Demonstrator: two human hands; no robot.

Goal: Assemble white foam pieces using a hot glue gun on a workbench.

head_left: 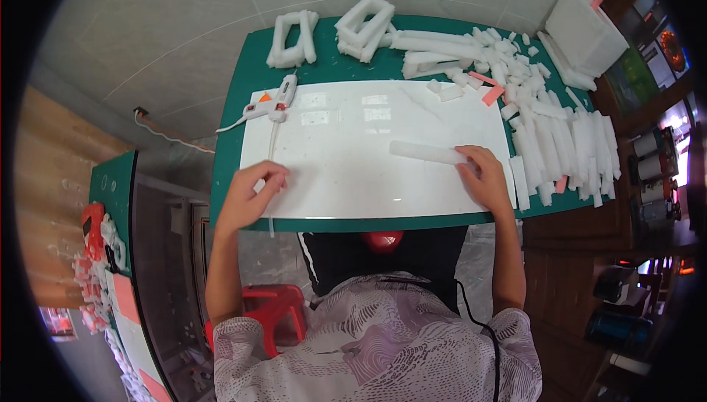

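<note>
View from above of a white board (353, 192) on a green table (230, 145). Over the right half of the board: a white foam strip (423, 151), slightly aslant, grasped at its right end between thumb and fingers of the right hand (482, 175). At the board's near left corner: the left hand (252, 190), fingers loosely curled; from this angle, impossible to tell whether around anything small. At the board's far left corner: a white glue gun (280, 101), with a thin pale strand (275, 137) running toward the left hand. Beyond the board's far edge: two rectangular foam frames (307, 37). Around the board's far right corner: a heap of foam offcuts (504, 67) and a pink piece (493, 95). Right of the board: a row of long foam lengths (563, 144). Below and left of the board: a red stool (276, 305).
</note>
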